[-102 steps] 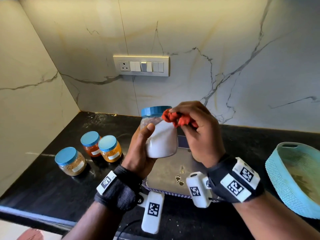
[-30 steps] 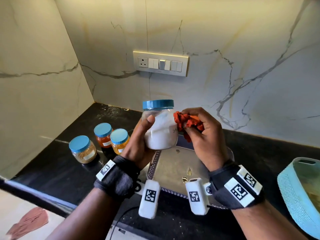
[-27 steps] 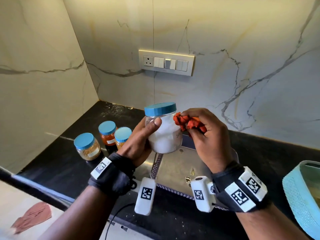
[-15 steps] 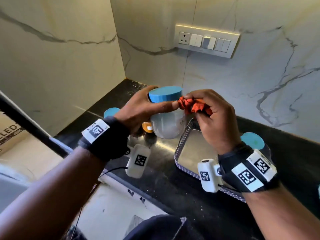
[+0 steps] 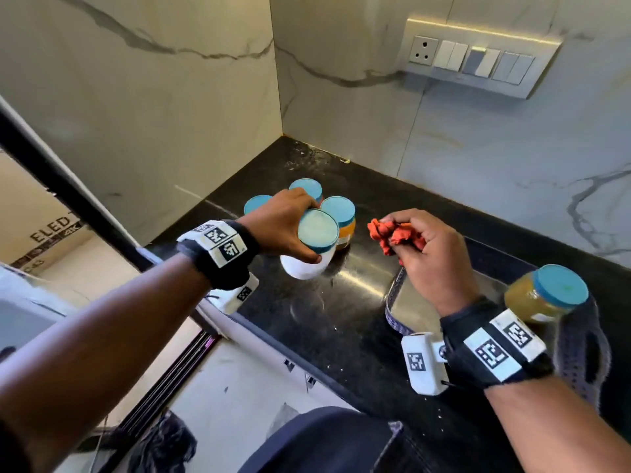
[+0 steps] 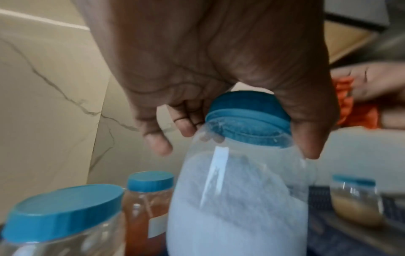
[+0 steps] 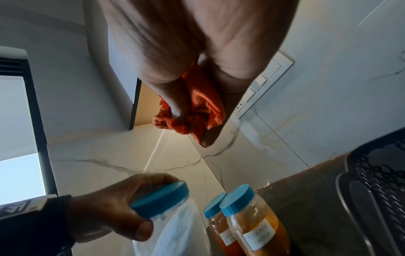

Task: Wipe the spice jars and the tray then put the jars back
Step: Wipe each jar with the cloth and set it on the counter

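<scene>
Left hand (image 5: pixel 283 223) grips white jar (image 5: pixel 309 247) by its lid rim, low over the worktop (image 5: pixel 341 322), just near of three jars (image 5: pixel 338 213) at far left. Our right hand (image 5: pixel 426 247) clenches the cloth (image 5: pixel 392 233) above the tray (image 5: pixel 406 302). Fifth jar (image 5: pixel 543 295) sits in the tray, at right.

White-powder jar (image 5: pixel 309 249): formerly held up over the steel tray (image 5: pixel 415 303) against the cloth, now lowered at the left, beside the three blue-lidded jars (image 5: pixel 338 213) on the counter; whether it touches the counter cannot be told. Left hand (image 5: pixel 283 223): grip shifted from the jar's body to around its lid. Orange cloth (image 5: pixel 392 235): now apart from the jar, bunched in the right hand (image 5: pixel 430 254).
</scene>
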Action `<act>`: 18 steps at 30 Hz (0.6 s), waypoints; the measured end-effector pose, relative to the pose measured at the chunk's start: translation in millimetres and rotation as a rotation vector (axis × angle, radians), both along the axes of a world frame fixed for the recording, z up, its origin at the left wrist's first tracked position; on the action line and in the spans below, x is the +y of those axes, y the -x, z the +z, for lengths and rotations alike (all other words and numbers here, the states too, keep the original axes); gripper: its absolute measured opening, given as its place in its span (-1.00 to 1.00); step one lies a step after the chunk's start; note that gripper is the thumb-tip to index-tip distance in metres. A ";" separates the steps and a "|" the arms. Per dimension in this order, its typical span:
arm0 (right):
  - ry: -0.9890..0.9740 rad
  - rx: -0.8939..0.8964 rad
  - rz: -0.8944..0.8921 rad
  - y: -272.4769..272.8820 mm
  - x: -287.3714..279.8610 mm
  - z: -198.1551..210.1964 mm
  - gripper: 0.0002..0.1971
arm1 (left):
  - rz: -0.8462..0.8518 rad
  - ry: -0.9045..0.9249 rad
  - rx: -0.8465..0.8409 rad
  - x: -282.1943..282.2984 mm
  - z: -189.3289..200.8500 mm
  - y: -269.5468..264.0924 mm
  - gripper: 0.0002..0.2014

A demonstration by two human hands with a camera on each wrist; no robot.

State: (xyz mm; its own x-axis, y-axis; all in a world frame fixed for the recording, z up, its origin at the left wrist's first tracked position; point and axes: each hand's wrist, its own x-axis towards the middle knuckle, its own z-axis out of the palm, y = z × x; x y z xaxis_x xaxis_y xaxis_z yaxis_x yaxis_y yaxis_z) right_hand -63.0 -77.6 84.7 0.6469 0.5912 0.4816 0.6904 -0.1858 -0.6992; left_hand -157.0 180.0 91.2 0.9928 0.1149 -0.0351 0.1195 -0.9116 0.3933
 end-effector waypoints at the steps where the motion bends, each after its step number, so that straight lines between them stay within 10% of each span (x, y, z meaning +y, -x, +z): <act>1: 0.004 0.013 -0.001 1.0 0.5 -2.8 -0.67 | -0.021 -0.091 0.031 8.0 -8.8 -3.6 -0.13; 7: 0.000 0.069 0.016 7.7 2.1 -11.0 -0.62 | -0.020 -0.387 0.218 38.2 -31.2 -26.6 -0.15; 18: -0.007 0.199 0.000 6.2 -3.5 -33.1 -0.61 | 0.016 -0.394 0.340 45.6 -48.9 -39.8 -0.17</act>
